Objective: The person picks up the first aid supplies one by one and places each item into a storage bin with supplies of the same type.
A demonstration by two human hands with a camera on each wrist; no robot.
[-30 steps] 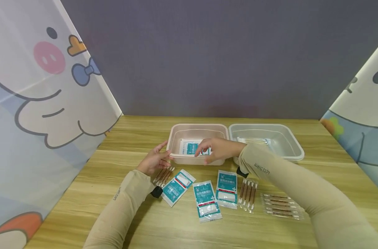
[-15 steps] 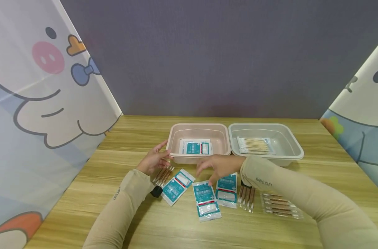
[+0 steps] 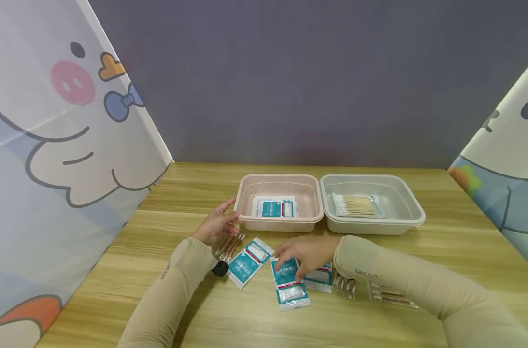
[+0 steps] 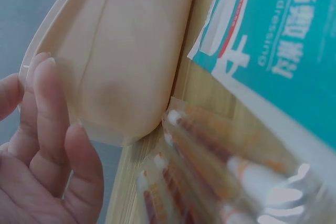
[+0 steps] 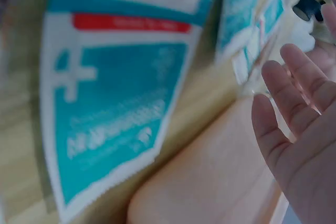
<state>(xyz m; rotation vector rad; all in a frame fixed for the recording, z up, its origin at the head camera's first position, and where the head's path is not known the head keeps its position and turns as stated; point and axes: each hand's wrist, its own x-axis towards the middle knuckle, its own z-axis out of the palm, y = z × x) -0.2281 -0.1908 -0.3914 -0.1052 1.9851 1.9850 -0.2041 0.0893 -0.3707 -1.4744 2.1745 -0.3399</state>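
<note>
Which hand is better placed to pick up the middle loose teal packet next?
Probably the right hand: in the head view its fingertips are over the middle teal packet, while the left hand is farther off, at the left end of the pink box.

We face a plain grey wall behind a bench with yellowish wood grain. To our left, a pale panel shows a white cartoon figure with a blue bow; to our right, another panel bears cartoon art. Soft light brightens the bench.
</note>
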